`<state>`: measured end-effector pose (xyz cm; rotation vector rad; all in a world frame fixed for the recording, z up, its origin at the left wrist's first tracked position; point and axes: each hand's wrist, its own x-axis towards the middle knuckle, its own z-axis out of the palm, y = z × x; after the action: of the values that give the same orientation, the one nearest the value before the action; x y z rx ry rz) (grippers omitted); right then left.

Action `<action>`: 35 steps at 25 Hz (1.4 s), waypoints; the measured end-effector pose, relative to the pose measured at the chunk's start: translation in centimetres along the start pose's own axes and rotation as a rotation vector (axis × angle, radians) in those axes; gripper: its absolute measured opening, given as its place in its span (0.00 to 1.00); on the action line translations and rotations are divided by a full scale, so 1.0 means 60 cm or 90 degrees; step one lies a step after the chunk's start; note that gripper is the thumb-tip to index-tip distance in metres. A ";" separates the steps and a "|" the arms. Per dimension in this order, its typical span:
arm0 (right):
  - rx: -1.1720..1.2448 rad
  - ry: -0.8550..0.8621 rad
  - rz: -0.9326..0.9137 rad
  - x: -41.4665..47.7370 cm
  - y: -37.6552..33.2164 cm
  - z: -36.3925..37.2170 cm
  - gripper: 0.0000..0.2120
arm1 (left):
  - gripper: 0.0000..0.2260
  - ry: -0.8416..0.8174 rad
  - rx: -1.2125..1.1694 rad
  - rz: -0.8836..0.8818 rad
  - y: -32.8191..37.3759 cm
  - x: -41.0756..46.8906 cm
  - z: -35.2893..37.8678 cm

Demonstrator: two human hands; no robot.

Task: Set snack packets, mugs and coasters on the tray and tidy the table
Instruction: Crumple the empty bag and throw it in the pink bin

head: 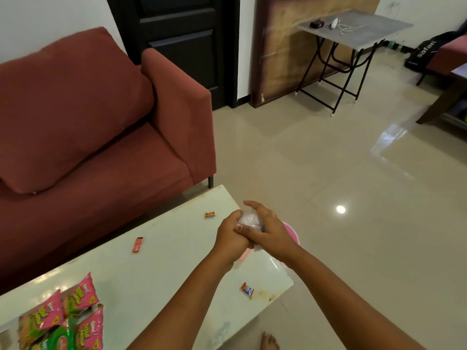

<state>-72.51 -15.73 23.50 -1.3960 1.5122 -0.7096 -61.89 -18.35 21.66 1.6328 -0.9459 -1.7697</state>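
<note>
Step judged: tidying. Your left hand (231,236) and right hand (269,229) both curl round clear plastic wad (249,219), just above pink container (293,236). Snack packets (63,317) on table (151,274), well left of container. Next: release wad into container, then gather candy wrappers (246,290).

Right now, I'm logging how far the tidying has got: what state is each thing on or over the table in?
left hand: grips the crumpled clear plastic.
right hand: holds the same plastic, fingers over the left hand.
pink container: under both hands, mostly hidden.
snack packets: heaped on the table.
orange wrapper: loose on the table.
red wrapper: loose on the table.
orange-and-blue wrapper: loose near the table edge.
</note>
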 end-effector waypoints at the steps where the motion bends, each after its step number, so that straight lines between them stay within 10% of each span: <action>1: 0.022 -0.024 0.019 0.009 0.017 -0.028 0.34 | 0.11 -0.014 0.063 0.021 0.001 0.012 0.019; 11: 0.169 0.027 0.251 0.166 0.254 -0.131 0.25 | 0.31 -0.077 0.218 0.068 -0.040 0.188 0.151; 24: 0.278 0.148 0.499 0.306 0.730 -0.065 0.28 | 0.14 -0.171 0.630 0.012 -0.311 0.530 0.225; 30: 0.045 0.008 0.316 0.368 0.820 -0.015 0.33 | 0.15 -0.182 0.899 0.084 -0.357 0.597 0.247; 35: -0.627 -0.088 0.166 0.371 0.876 0.029 0.35 | 0.13 -0.139 1.054 -0.026 -0.356 0.627 0.267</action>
<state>-91.90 -27.08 -28.98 -1.8196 1.9770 0.3728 -80.58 -33.00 -17.89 2.1837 -2.9118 -0.9789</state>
